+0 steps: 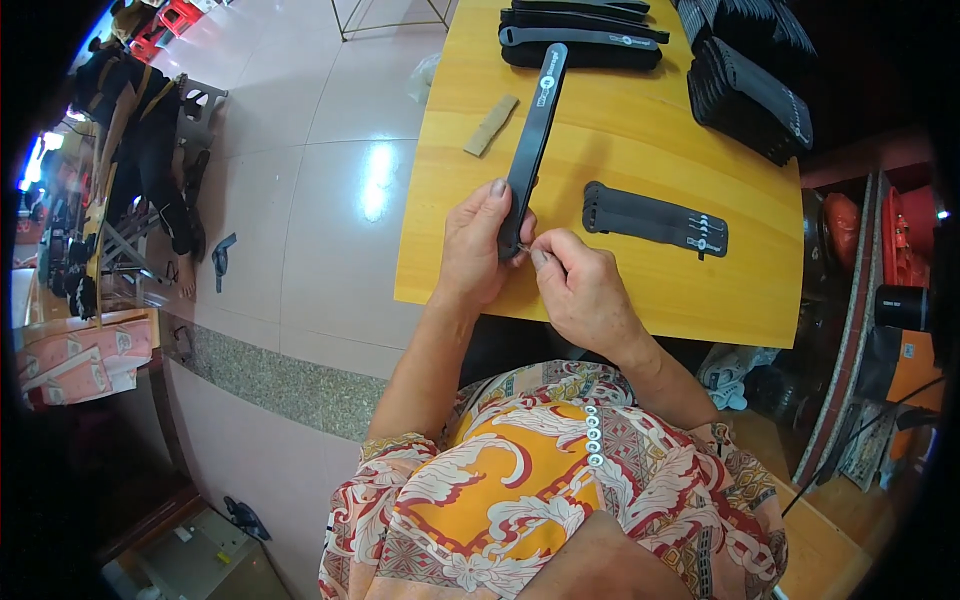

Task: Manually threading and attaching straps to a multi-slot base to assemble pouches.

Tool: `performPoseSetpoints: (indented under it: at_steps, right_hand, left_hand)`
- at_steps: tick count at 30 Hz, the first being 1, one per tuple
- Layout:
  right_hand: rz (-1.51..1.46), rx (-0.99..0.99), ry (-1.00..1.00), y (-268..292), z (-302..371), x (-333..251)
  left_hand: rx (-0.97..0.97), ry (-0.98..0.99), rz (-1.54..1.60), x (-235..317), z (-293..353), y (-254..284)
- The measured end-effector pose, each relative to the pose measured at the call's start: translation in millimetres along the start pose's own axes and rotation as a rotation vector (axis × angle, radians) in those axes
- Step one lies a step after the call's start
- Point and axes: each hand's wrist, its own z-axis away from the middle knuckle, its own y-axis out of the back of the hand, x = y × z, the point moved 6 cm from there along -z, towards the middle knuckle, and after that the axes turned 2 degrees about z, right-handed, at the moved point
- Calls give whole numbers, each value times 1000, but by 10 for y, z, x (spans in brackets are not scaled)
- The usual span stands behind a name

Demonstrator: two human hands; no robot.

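Note:
My left hand (472,245) grips the lower end of a long, flat black strip (535,130) with white printing near its rounded far end. The strip is tilted up and away over the yellow table. At its near end, the thumb and fingers of my right hand (585,285) are pinched together, touching the strip's edge. Whatever is in that pinch is too small to make out. To the right of my hands, a flat black sleeve-like piece (650,218) with white markings lies on the tabletop (700,310).
A small tan cardboard strip (491,125) lies left of the black strip. Several black strips (580,50) are piled at the far edge, beside stacks of black pieces (745,100). Shelves with red items (905,230) stand right; another person (150,150) is at far left.

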Motion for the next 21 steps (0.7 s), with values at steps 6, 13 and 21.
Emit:
performPoseSetpoints:
  at_steps: [6,13,21]
  right_hand:
    - [-45,-123,-82,-19,-48,61]
    - [98,-39,148,-43,1,-16]
    - [1,-277,-75,23,-19,147]
  left_hand:
    - [-5,-18,-44,2,13,-24]
    - [9,-79,-164,1,21,15]
    - [-12,-168,-318,-33,66,-17]
